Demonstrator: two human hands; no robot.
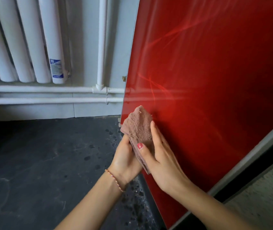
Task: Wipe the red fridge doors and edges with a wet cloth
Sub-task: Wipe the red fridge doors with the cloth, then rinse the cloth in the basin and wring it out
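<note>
Two hands meet on a folded, dusty-pink terry cloth (138,130) held low against the glossy red fridge door (207,80), just beside the door's left edge. The left hand (125,161) grips the folds from below, apparently to keep the pad bunched; the right hand (161,159) lies over it with straight fingers and thumb pinching, probably to press it flat. Faint streaks on the door above the cloth suggest wiping is well along.

Glossy red fridge door (215,80), nubby terry cloth (139,127), matt dark floor (41,163).
</note>
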